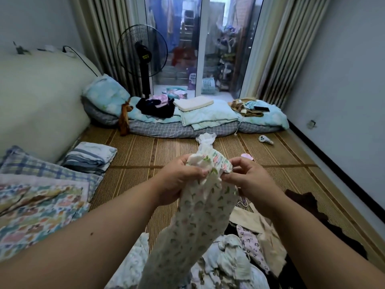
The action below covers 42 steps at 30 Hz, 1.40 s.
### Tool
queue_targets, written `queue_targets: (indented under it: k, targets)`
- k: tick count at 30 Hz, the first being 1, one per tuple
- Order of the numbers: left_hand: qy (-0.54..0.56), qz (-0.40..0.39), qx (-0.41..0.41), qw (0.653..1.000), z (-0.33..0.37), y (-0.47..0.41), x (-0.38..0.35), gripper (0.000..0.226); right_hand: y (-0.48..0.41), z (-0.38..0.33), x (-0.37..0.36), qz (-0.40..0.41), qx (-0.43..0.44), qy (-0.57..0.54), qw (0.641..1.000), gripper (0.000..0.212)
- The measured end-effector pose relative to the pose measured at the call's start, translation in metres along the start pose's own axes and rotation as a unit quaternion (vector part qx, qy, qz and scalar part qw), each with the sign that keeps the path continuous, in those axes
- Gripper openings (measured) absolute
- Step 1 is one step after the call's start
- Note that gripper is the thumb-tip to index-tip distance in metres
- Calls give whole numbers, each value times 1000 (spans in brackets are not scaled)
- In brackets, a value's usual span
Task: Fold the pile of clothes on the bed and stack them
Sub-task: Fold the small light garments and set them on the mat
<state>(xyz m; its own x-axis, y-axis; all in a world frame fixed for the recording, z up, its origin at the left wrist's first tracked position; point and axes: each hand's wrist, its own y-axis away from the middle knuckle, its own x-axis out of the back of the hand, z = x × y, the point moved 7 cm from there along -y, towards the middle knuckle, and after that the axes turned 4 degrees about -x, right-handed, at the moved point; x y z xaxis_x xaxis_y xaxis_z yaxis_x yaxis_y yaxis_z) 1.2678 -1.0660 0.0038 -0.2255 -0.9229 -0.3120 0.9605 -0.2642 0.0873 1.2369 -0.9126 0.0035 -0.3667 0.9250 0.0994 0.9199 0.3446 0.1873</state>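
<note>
Both hands hold up a small white garment printed with little green and pink shapes. My left hand grips its bunched upper part, fingers curled round the cloth. My right hand pinches the gathered, elastic edge at the top right. The rest of the garment hangs down toward me between my forearms. Below it, at the bottom edge, lies the pile of unfolded clothes in white, pale blue, cream and pink prints. A small white frilled piece lies on the bamboo mat beyond my hands.
Folded striped cloths and patterned bedding lie at the left. A dark garment is at the right. Far across the mat are pillows, folded quilts, dark clothes, a standing fan and a small white device.
</note>
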Motion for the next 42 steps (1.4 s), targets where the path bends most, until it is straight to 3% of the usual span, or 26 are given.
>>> queue_targets:
  k: [4, 7, 9, 10, 12, 13, 15, 17, 22, 26, 27, 29, 32, 34, 37, 39, 42]
  targets:
    - [-13, -9, -11, 1000, 8, 2, 8, 30, -2, -13, -6, 0, 40, 24, 999, 25]
    - [47, -32, -17, 998, 15, 7, 12, 22, -7, -20, -12, -5, 56, 32, 998, 30]
    - [54, -8, -9, 998, 17, 9, 19, 10, -9, -25, -17, -14, 61, 29, 998, 32]
    - [28, 7, 1, 1000, 17, 10, 24, 14, -10, -28, -21, -24, 65, 31, 997, 34]
    - [-53, -10, 41, 998, 11, 9, 30, 62, -10, -36, -27, -44, 77, 56, 995, 36]
    - [-117, -36, 58, 991, 9, 10, 28, 68, -9, -42, -30, -52, 83, 67, 993, 36]
    - [-288, -79, 56, 953, 6, 11, 22, 40, -9, -52, -33, -65, 92, 77, 991, 36]
    - [-403, -70, 48, 911, 5, 9, 20, 14, -9, -61, -31, -71, 93, 84, 989, 37]
    - [-437, 6, 48, 898, 13, 8, 46, 17, -11, -69, 5, -20, 64, 74, 995, 31]
    - [-593, 103, 20, 799, 37, 5, 57, 25, -12, -70, 34, 129, 56, 166, 976, 18]
    - [-601, 129, 20, 788, 42, 3, 56, 26, -11, -70, 35, 165, 56, 195, 965, 14]
    - [-552, 187, 32, 812, 51, -1, 53, 27, -8, -69, 29, 217, 59, 234, 946, 10]
    - [-322, 234, 46, 916, 57, -2, 41, 18, -3, -68, 13, 256, 89, 220, 937, 10]
    - [-208, 211, 55, 954, 58, 1, 24, 14, -1, -66, 0, 249, 119, 173, 945, 12]
    - [-166, 163, 56, 971, 60, 6, 2, 22, -1, -65, -21, 175, 137, 86, 971, 20]
    - [-166, 143, 44, 975, 65, 8, -7, 31, -1, -66, -31, 115, 139, 57, 982, 7]
    - [-178, 103, 26, 978, 72, 11, -14, 41, -1, -69, -38, 37, 139, 55, 988, 40]
